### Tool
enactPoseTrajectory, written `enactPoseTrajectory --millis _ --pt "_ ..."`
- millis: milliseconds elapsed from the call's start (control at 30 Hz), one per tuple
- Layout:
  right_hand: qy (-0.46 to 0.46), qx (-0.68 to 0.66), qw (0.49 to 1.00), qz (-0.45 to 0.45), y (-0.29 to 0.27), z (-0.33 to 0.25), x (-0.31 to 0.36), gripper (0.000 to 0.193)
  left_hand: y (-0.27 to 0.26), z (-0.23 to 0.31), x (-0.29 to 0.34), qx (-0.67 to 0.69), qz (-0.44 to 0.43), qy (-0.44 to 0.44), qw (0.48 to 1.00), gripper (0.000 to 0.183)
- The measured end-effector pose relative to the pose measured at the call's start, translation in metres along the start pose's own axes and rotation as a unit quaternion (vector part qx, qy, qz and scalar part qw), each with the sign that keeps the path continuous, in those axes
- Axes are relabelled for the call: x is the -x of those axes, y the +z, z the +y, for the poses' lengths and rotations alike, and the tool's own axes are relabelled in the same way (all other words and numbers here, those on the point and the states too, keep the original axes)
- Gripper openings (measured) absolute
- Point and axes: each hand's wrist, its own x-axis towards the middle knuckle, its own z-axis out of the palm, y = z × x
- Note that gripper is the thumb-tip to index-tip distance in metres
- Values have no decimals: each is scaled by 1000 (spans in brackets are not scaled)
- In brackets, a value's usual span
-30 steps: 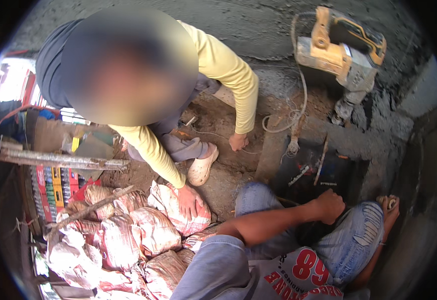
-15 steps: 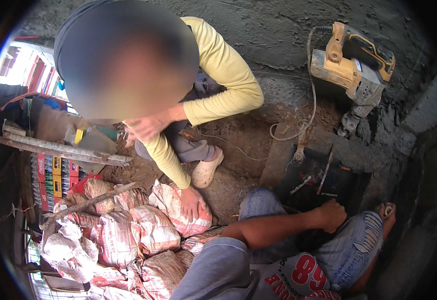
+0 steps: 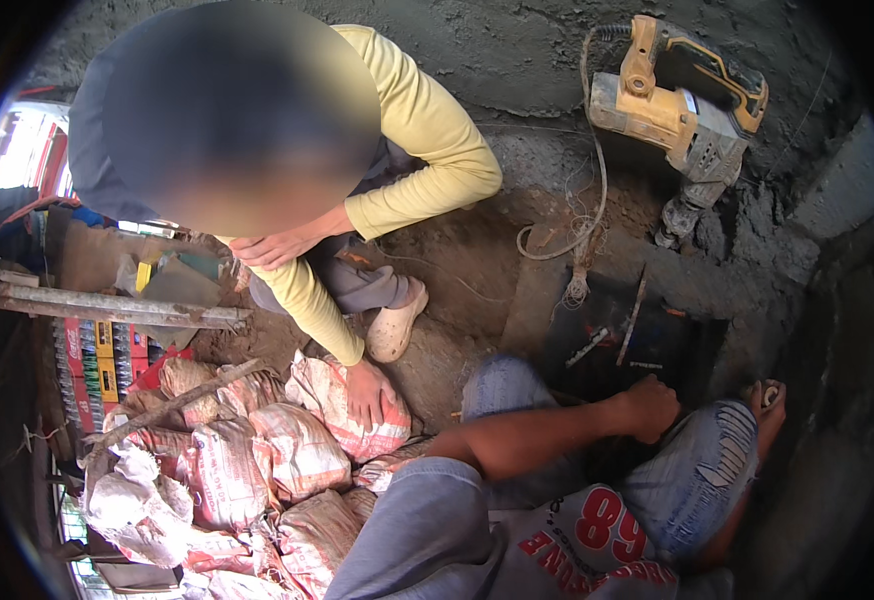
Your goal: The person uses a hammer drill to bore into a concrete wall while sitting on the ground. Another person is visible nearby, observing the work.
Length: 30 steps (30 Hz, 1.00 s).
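Rough grey concrete and packed brown dirt fill the view, with a dark square pit cut into the ground near the middle. Down at its near edge, the person's left hand is closed into a fist, reaching over a raised knee in faded jeans; whether anything sits inside that fist cannot be told. Over to the right, the right hand peeks out beyond the other knee, its grip curled round a small pale object, too small to name. Inside the pit lie a thin metal rod and a short pale piece, well below the fist. Up top, a yellow demolition hammer rests on the concrete ledge, its cord looping down to the pit's rim. Across the dirt, a co-worker in a yellow long-sleeved shirt crouches, one hand pressed on a pink-and-white sack, the other held near the chest. More filled sacks pile up at lower left, beside a rough wooden pole.
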Motion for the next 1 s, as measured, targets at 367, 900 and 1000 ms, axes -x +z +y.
enactPoseTrajectory --millis 367,900,1000 --pt "-5 23 1000 -18 0 29 -2 24 6 0 -1 -9 6 2 1000 23" --pt "15 -157 987 -6 44 0 31 18 -22 0 11 30 -1 -21 999 27" --pt "80 -245 966 30 47 16 59 18 -22 3 0 28 -4 -11 1000 25"
